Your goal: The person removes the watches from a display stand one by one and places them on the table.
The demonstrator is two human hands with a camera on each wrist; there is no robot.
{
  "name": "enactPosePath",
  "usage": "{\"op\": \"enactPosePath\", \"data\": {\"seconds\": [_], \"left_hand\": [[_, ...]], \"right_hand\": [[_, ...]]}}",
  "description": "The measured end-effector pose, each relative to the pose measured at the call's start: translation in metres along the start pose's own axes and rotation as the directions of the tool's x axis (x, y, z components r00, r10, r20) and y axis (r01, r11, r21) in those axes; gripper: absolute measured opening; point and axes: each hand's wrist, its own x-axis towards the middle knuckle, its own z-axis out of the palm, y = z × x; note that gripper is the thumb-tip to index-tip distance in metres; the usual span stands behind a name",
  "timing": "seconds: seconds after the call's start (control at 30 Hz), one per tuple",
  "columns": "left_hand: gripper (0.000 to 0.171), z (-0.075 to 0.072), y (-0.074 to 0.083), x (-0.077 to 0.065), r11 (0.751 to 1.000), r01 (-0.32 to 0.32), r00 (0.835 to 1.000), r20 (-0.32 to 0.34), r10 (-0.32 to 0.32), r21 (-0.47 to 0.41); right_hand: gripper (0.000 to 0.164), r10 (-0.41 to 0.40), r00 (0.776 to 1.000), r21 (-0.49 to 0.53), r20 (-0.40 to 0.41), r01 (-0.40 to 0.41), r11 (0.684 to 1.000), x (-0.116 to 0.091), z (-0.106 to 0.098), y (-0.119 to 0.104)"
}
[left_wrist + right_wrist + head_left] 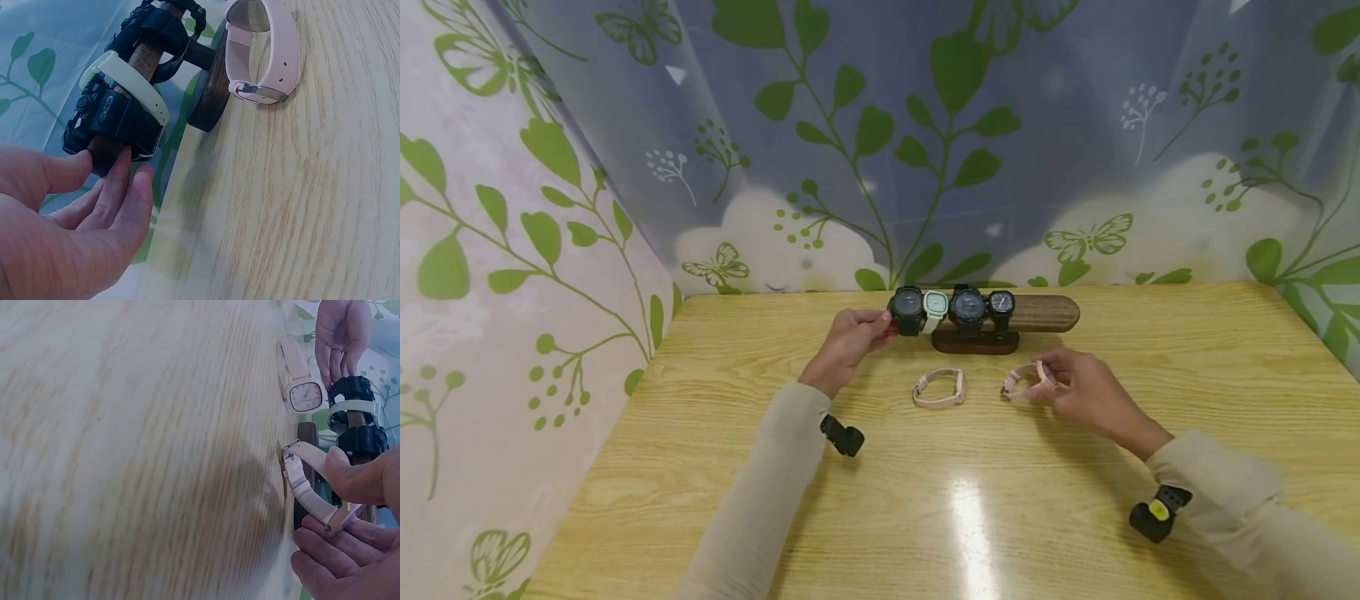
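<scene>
A dark wooden watch stand [1048,314] carries a large black watch [907,308], a mint-green watch [935,305], another large black watch [967,308] and a smaller black square watch [1002,304]. At the bar's left end, my left hand [848,343] holds the tip between thumb and fingers, beside the first black watch. My right hand [1093,396] pinches a pink wristwatch [307,487] by its case, its strap buckled in a loop. Another pink wristwatch [960,388] lies on its side on the table, in front of the stand.
Light wood-grain table [880,517] spreads under both arms, with a bright glare streak near the front. Behind its back edge hangs a leaf-and-butterfly curtain [880,167], close to the stand. Small black devices [846,437] are strapped to both wrists.
</scene>
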Motion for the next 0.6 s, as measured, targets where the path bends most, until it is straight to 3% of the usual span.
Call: {"op": "enactPosePath", "data": {"seconds": [0.23, 0.6], "left_hand": [[0.035, 0.0, 0.0, -0.002, 1.0, -0.004, 1.0, 0.002, 0.004, 0.0], [0.035, -0.001, -0.001, 0.0, 1.0, -0.014, 1.0, 0.009, 0.014, 0.01]], "right_hand": [[0.047, 0.015, 1.0, 0.017, 0.024, -0.016, 1.0, 0.001, 0.005, -0.002], [0.043, -0.038, 0.999, 0.004, 0.019, 0.038, 0.999, 0.004, 0.011, -0.006]]}}
